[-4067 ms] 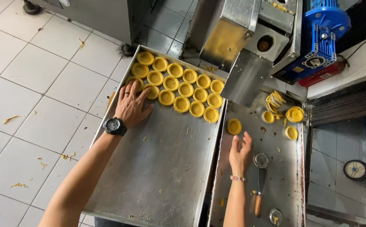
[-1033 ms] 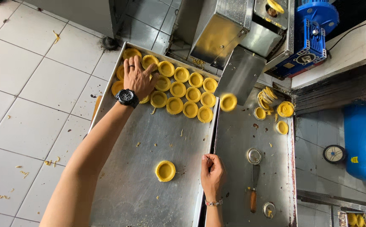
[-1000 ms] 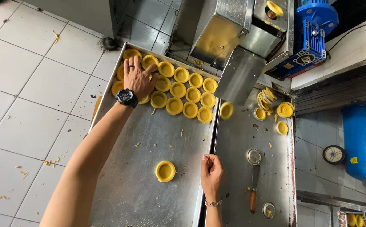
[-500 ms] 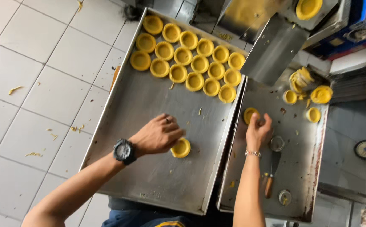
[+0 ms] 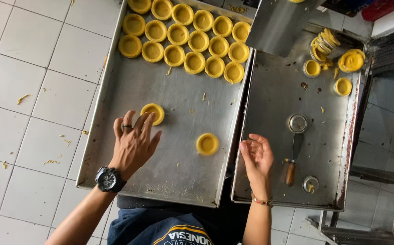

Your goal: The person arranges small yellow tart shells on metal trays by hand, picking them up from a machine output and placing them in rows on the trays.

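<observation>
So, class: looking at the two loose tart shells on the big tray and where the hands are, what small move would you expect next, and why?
Probably the left hand slides the loose tart shell at its fingertips up toward the packed rows of shells at the tray's far end. Its fingers already touch that shell, while the second loose shell lies apart, and the right hand is open and empty.

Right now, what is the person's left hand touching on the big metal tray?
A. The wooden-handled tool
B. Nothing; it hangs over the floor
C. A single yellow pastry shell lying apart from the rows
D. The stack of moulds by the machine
C: the left hand has its fingertips on a lone yellow pastry shell on the tray, well clear of the rows of shells at the far end.
</observation>
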